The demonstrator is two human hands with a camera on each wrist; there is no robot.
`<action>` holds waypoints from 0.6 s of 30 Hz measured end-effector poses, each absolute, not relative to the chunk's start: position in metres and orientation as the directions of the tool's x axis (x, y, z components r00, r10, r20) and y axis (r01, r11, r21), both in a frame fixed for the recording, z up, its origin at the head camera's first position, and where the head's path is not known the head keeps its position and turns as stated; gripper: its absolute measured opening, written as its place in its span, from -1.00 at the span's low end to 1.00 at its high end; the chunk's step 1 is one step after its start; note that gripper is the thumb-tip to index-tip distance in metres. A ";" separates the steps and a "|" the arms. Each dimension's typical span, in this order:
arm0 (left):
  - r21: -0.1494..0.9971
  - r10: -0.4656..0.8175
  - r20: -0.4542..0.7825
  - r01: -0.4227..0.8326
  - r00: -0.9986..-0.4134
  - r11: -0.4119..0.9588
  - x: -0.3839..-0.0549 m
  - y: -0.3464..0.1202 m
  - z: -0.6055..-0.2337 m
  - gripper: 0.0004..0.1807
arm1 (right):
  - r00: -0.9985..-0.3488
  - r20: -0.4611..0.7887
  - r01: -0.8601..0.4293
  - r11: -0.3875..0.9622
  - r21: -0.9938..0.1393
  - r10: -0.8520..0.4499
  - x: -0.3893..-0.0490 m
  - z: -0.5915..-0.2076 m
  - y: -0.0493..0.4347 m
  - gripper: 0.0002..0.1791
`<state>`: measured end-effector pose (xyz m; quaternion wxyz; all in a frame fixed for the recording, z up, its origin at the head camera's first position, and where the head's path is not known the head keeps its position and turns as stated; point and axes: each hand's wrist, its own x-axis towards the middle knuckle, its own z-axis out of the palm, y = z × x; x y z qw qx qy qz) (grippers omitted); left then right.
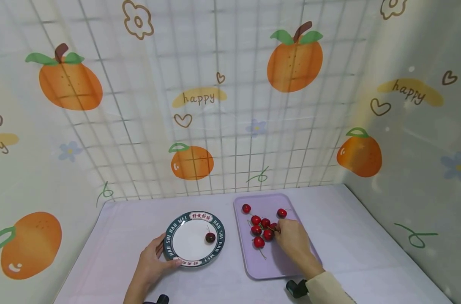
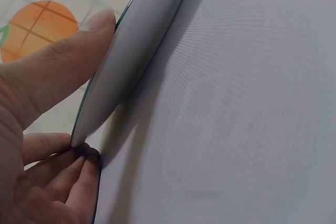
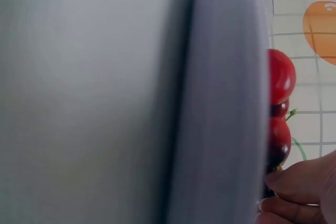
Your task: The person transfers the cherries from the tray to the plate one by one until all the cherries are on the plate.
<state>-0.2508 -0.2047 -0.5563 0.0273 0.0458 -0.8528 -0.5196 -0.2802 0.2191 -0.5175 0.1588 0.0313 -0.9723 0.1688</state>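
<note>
Left hand (image 1: 150,262) gripping plate (image 1: 188,242) by its rim, partly hidden behind it; right hand (image 1: 294,241) pinching cherry (image 1: 273,226), half covered; tray (image 1: 277,264) edge blocking much of right wrist view

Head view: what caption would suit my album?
Left hand holds a dark-rimmed plate with one dark cherry; right hand among red cherries on a purple tray.

The left plate (image 1: 188,240) is white, its dark teal rim (image 1: 220,230) lettered in white; its cherry (image 1: 210,237) is dark red. The right tray (image 1: 262,266) is plain lilac, its cherries (image 1: 268,234) bright red. The far backdrop (image 1: 239,109) is white, gridded, with orange fruit (image 1: 295,65).
</note>
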 end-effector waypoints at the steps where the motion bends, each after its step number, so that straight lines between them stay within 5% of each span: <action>1: 0.888 -0.106 -0.002 -0.051 -0.994 0.456 -0.251 -0.205 -0.556 0.37 | -0.944 0.329 -0.120 0.944 -0.309 -0.013 -0.281 -0.518 0.220 -0.77; 18: 0.880 -0.103 -0.001 -0.050 -0.995 0.472 -0.252 -0.205 -0.557 0.38 | -0.933 0.360 -0.139 0.934 -0.329 -0.012 -0.282 -0.518 0.222 -0.84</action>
